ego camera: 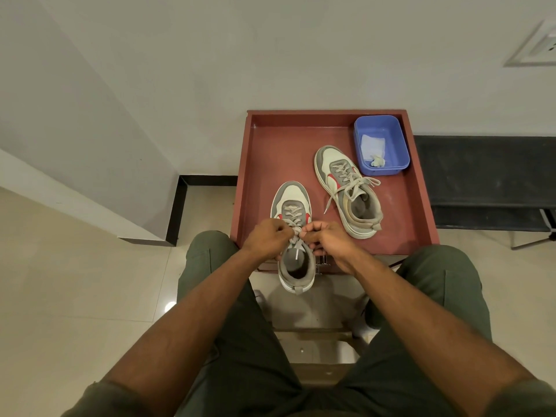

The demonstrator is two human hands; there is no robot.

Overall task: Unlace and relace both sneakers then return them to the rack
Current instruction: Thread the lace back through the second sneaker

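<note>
Head view: left hand (267, 236) & right hand (326, 236) both pinch laces (296, 231) of near sneaker (293, 236) overhanging tray's (255, 164) front edge (grip detail prob. hidden); 2nd sneaker (349, 191) lies mid-tray, by blue tub (382, 145) in back-right corner.

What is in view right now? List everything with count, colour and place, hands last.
near sneaker: one, grey, white and red, front edge of the tray, heel hanging over it
far sneaker: one, same colours, middle right of the tray, laces tied in a bow
tray: one, reddish brown, in front of the knees
tub: one, blue, tray's far right corner, white paper inside
bench: one, black, right of the tray
wall socket: one, white, upper right
trousers: green, foreground
left hand: pinches the near sneaker's laces
right hand: pinches the same laces
</note>
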